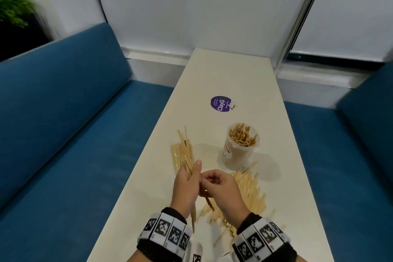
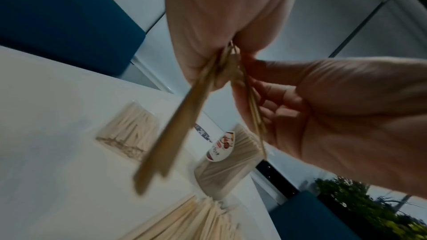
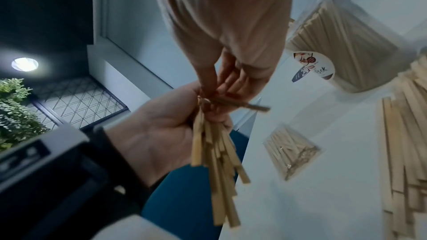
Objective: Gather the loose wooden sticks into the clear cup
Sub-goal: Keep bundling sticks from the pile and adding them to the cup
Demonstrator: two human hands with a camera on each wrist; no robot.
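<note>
Left hand [image 1: 186, 185] raised over the near part of the long white counter [image 1: 231, 74], fingers and thumb curled round a bundle of thin pale wooden sticks [image 3: 215, 154]; stick ends fan out past the fingertips and hang below the wrist.

Right hand [image 1: 221, 187] touching the left at the bundle, fingers [image 3: 209, 72] curled and narrow, pinching a few sticks of the same bundle, one short stick [image 3: 245, 106] jutting sideways.

Clear round plastic cup [image 1: 238, 149] with a printed label stands upright near the middle of the counter, toward its right edge, already packed with upright sticks.

Loose heap of wooden sticks [image 1: 248, 191] lies on the counter just in front of the cup, under and right of the right hand.

Flat clear packet of sticks [image 1: 180, 155] lies by the left edge, beyond the left hand.

Round purple sticker [image 1: 220, 105] on the counter beyond the cup.

Blue upholstered bench seats [image 1: 74, 125] flank both long edges.
</note>
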